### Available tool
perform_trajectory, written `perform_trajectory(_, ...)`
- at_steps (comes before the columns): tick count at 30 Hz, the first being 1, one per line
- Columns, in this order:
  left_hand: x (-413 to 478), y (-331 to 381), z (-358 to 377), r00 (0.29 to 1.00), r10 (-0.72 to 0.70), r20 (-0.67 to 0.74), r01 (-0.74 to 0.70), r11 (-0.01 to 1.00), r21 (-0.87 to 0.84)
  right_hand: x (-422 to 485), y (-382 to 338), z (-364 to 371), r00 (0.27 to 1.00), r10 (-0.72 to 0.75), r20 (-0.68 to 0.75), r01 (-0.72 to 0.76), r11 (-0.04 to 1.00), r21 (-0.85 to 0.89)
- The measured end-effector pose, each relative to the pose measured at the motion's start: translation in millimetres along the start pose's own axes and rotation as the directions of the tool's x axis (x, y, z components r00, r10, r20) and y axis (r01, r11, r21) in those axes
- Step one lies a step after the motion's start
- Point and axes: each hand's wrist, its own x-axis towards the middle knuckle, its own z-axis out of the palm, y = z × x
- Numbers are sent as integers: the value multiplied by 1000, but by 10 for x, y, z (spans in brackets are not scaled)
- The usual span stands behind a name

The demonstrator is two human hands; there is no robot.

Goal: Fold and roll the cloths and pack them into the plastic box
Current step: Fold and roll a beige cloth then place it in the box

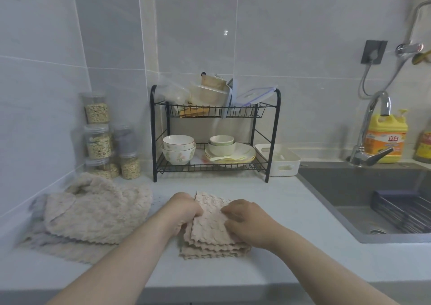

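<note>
A kitchen corner with pale grey tiled walls (279,36) and a light worktop (291,246) running from the left wall to a dark sink (349,188) on the right. A chrome tap (370,127) arches over the sink, and a yellow bottle (386,139) stands behind it against the wall.

At the back of the worktop stands a black wire rack (276,127) with two shelves. The lower shelf holds stacked bowls (178,149) and a stack of pale plates (233,156); the upper one holds clear containers and lids (210,94). Just beside the rack's right legs, between rack and sink, sits the white plastic box (283,162). Left of the rack, clear jars (98,127) of grain are stacked in the corner.

A loose pile of beige cloths (98,211) lies on the worktop at the left, well apart from the box. Near the front edge, in the middle, lies a folded cloth (210,234), beige with wavy edges, several layers showing at its near side.

Both hands are on it. The left hand (184,211) has its fingers curled into the cloth's left edge, its grip closed on the fabric. The right hand (249,220) lies over the right side, fingers bent and pinching the top layer, which is raised and wrinkled between the two hands.
</note>
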Motion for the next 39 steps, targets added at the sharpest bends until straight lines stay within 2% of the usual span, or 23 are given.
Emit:
perform_trajectory(2,-26,-14,-4,999,32,-29,-29,996,79,-10,15,14,998,-44,38,47,995,-88)
perform_trajectory(4,-45,-73,-7,993,101,-52,-85,963,257,-25,25,53,996,-56,69,68,980,-186)
perform_trajectory(5,-76,-96,-15,983,173,-64,-130,895,426,-28,33,74,996,-65,59,77,973,-217)
perform_trajectory(7,-124,-121,-45,925,378,-27,-257,679,688,-18,34,67,995,-95,-7,92,976,-196)
perform_trajectory(8,-154,-123,-71,893,448,46,-349,624,699,-15,29,44,995,-92,-39,85,985,-153)
perform_trajectory(10,-165,-156,-128,863,441,247,-490,609,623,-21,44,-11,997,-66,-30,64,996,-59)
perform_trajectory(13,-138,-313,-179,872,312,378,-489,601,632,-81,88,5,995,-59,77,63,997,-48)
perform_trajectory(19,-95,-399,-175,865,308,395,-500,577,645,-107,192,127,992,-5,124,15,997,-81)
perform_trajectory(20,-98,-403,-170,868,309,389,-496,585,642,-106,189,125,996,9,93,-6,999,-36)
perform_trajectory(22,-130,-402,-150,877,331,348,-480,593,647,-87,168,142,990,124,-73,-120,991,54)
perform_trajectory(24,-182,-403,-106,881,381,280,-458,538,708,-67,105,141,941,285,-182,-296,955,-34)
perform_trajectory(25,-207,-401,-73,879,405,252,-442,494,749,-60,81,142,930,332,-160,-353,927,-128)
perform_trajectory(27,-258,-380,8,876,426,225,-418,442,794,-36,55,140,928,360,-97,-373,892,-255)
perform_trajectory(29,-299,-324,55,872,438,220,-431,470,770,-7,52,99,939,336,-69,-342,902,-264)
perform_trajectory(31,-310,-249,45,860,483,167,-456,579,675,29,104,48,964,263,-40,-266,945,-190)
perform_trajectory(33,-202,-212,0,864,502,37,-419,676,606,68,204,-1,983,184,-14,-185,976,-115)
perform_trajectory(35,-60,-204,-53,904,428,-11,-370,794,483,83,287,-47,994,108,7,-107,993,-56)
perform_trajectory(37,43,-197,-74,958,271,95,-286,929,236,81,324,-99,999,30,25,-30,1000,-5)
perform_trajectory(39,101,-179,-71,951,188,246,-216,972,92,100,342,-126,999,-30,18,29,999,14)
